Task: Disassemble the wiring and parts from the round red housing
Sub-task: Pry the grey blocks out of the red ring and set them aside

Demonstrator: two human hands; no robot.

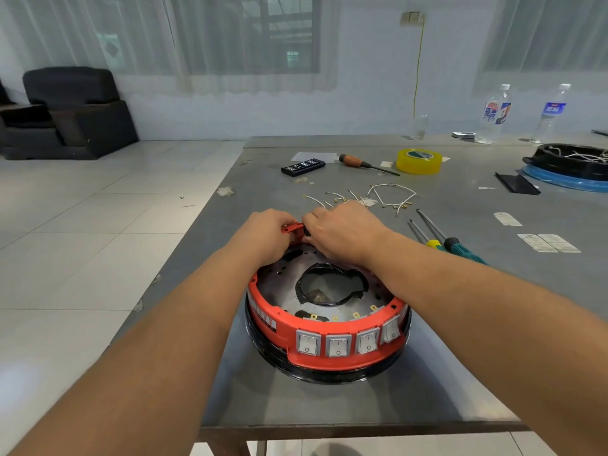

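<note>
The round red housing (pixel 329 327) lies on the grey table (pixel 427 357), with several white rocker switches (pixel 338 345) along its near side and a metal plate with a central hole inside. At its far rim, my left hand (pixel 268 233) grips a small red bracket (pixel 291 228). My right hand (pixel 342 230) curls its fingers round a dark part right beside that bracket; most of this part is hidden. Removed white wires (pixel 391 195) with brass terminals lie on the table just beyond my hands.
Two screwdrivers (pixel 450 241) lie to the right of the housing. Farther back are a bit case (pixel 302 166), a wooden-handled screwdriver (pixel 365 163) and a yellow tape roll (pixel 418 161). A black housing (pixel 569 161) and two bottles (pixel 493 113) stand far right. The table's left edge is close.
</note>
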